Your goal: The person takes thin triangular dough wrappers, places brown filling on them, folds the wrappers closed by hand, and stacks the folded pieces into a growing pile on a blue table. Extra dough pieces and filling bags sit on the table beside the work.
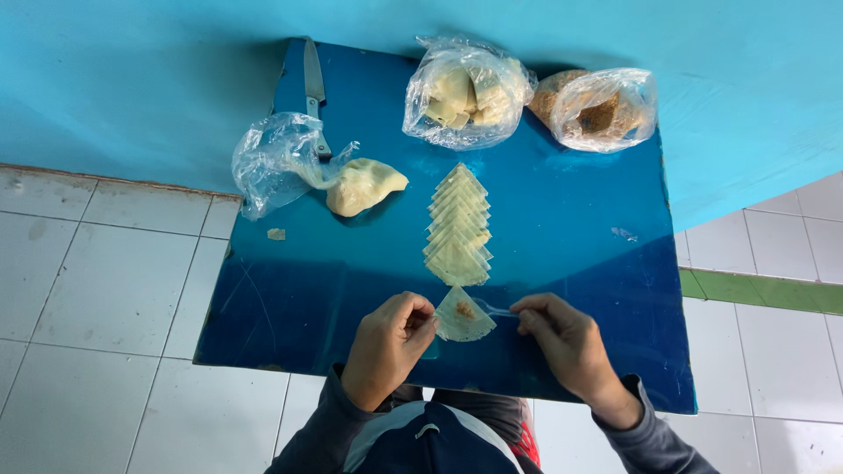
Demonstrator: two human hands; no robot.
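Below 2 clear bags (465,92), left fingers (420,318) pinch a wrapper (463,316); right fingers (529,314) clamp a spoon (493,309).

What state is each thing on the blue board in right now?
Wrapper: held flat by left hand, dab of filling on it.
Spoon: in right hand, tip at the wrapper.
Wrapper row: laid out overlapping, unfilled.
Dough lump: out of its bag.
Two bags: lying open-topped, full.
Knife: lying unused.
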